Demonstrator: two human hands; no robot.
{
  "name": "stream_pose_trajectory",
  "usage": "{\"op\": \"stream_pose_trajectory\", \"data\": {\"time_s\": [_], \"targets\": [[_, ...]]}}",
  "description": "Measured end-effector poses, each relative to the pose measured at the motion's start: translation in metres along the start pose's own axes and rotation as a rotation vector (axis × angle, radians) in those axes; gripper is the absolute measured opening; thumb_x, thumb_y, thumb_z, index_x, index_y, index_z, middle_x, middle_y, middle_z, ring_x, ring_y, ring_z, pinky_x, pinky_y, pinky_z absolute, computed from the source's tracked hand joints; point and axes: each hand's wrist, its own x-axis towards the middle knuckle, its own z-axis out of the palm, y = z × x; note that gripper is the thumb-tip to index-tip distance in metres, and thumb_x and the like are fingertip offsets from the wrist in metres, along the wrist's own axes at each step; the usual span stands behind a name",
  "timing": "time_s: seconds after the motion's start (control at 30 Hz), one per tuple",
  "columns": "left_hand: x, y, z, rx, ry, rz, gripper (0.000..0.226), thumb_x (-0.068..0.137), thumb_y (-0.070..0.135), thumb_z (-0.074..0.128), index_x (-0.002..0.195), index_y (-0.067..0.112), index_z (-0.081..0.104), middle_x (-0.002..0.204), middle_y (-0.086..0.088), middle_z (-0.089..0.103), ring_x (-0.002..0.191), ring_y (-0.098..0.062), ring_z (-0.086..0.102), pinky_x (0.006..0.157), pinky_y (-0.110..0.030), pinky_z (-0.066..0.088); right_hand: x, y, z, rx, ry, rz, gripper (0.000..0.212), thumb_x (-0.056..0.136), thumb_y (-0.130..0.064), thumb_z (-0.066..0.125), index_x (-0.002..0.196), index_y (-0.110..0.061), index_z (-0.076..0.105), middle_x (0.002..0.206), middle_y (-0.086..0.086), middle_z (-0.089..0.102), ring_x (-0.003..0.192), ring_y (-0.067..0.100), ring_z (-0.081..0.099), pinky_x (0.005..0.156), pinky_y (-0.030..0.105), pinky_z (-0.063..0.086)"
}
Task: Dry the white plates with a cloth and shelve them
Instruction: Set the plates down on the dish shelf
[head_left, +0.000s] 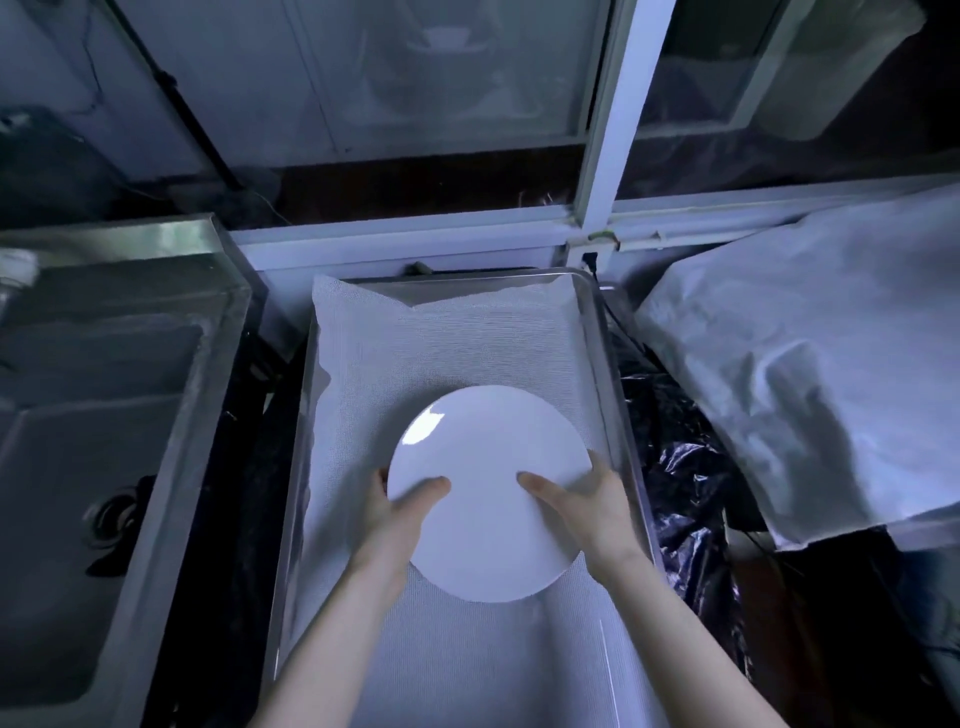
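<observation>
A round white plate (483, 499) lies over the middle of a metal tray (605, 332) lined with a white mesh cloth (447, 353). My left hand (397, 512) grips the plate's left edge, thumb on top and fingers hidden under the rim. My right hand (582, 501) grips the right edge the same way. Whether the plate rests on the cloth or is lifted just above it cannot be told. No other plate is in view.
A steel sink (114, 395) stands to the left of the tray. A white sheet-covered bulk (810, 353) lies to the right, with black plastic (680, 467) between it and the tray. A window frame with a white post (618, 114) stands behind.
</observation>
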Motion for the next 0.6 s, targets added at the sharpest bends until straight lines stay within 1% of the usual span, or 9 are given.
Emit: {"op": "stream_pose_trajectory", "data": {"time_s": [0.1,0.13,0.2,0.27,0.3,0.37,0.4,0.5,0.6], "targets": [[-0.014,0.002,-0.006,-0.047,-0.042,0.002,0.057,0.061,0.028,0.081,0.115,0.026,0.062,0.1,0.002,0.078,0.081,-0.018,0.076,0.055,-0.033,0.059,-0.03,0.003,-0.002,0.074,0.048,-0.047,0.061,0.051,-0.041,0.088,0.103,-0.026,0.062,0.105,-0.003,0.068,0.096,0.018,0.066,0.081,0.042,0.057],[-0.017,0.003,-0.009,-0.041,-0.066,-0.011,0.055,0.063,0.029,0.083,0.113,0.03,0.061,0.099,0.004,0.077,0.081,-0.019,0.076,0.053,-0.037,0.059,-0.04,0.004,-0.004,0.096,0.07,-0.054,0.064,0.052,-0.041,0.088,0.109,-0.024,0.062,0.109,-0.001,0.067,0.099,0.019,0.065,0.083,0.043,0.056],[-0.025,0.006,-0.012,-0.008,-0.118,-0.006,0.053,0.065,0.031,0.085,0.111,0.034,0.058,0.1,0.004,0.075,0.087,-0.022,0.073,0.059,-0.042,0.06,-0.063,0.006,-0.008,0.128,0.132,-0.057,0.067,0.052,-0.043,0.086,0.112,-0.025,0.062,0.113,0.003,0.064,0.104,0.022,0.062,0.088,0.045,0.054],[-0.035,0.008,-0.013,0.021,-0.176,0.041,0.048,0.072,0.027,0.087,0.109,0.032,0.057,0.104,0.005,0.072,0.092,-0.019,0.07,0.064,-0.035,0.055,-0.09,0.008,-0.015,0.16,0.223,-0.071,0.066,0.05,-0.046,0.085,0.109,-0.025,0.064,0.109,0.0,0.066,0.1,0.019,0.064,0.082,0.041,0.056],[-0.041,0.008,-0.012,0.024,-0.212,0.065,0.042,0.077,0.023,0.086,0.105,0.031,0.057,0.104,0.006,0.072,0.091,-0.017,0.07,0.065,-0.032,0.053,-0.105,0.01,-0.018,0.183,0.279,-0.084,0.063,0.05,-0.045,0.085,0.107,-0.026,0.065,0.104,-0.004,0.069,0.095,0.015,0.066,0.076,0.035,0.056],[-0.057,0.003,-0.01,0.051,-0.313,0.101,0.036,0.08,0.017,0.083,0.101,0.029,0.057,0.101,0.004,0.073,0.087,-0.015,0.072,0.064,-0.031,0.053,-0.14,0.019,-0.025,0.249,0.401,-0.085,0.056,0.053,-0.039,0.087,0.104,-0.029,0.068,0.094,-0.012,0.072,0.087,0.007,0.068,0.068,0.025,0.053],[-0.068,-0.001,-0.01,0.072,-0.368,0.114,0.034,0.08,0.015,0.083,0.101,0.028,0.059,0.101,0.002,0.075,0.085,-0.016,0.073,0.064,-0.032,0.054,-0.16,0.025,-0.028,0.282,0.465,-0.074,0.053,0.054,-0.038,0.089,0.102,-0.03,0.068,0.092,-0.014,0.072,0.085,0.005,0.068,0.067,0.024,0.052],[-0.106,-0.012,-0.007,0.135,-0.538,0.135,0.036,0.082,0.012,0.081,0.105,0.024,0.056,0.103,-0.002,0.073,0.087,-0.022,0.073,0.062,-0.034,0.056,-0.222,0.049,-0.037,0.373,0.655,-0.038,0.048,0.056,-0.034,0.091,0.097,-0.031,0.067,0.092,-0.014,0.07,0.089,0.008,0.066,0.073,0.029,0.054],[-0.16,-0.029,0.003,0.229,-0.735,0.157,0.047,0.082,0.014,0.081,0.119,0.019,0.052,0.104,-0.002,0.071,0.084,-0.02,0.073,0.054,-0.029,0.055,-0.295,0.079,-0.051,0.463,0.844,0.019,0.059,0.049,-0.043,0.087,0.102,-0.026,0.066,0.104,-0.004,0.068,0.096,0.017,0.065,0.084,0.043,0.056]]}}
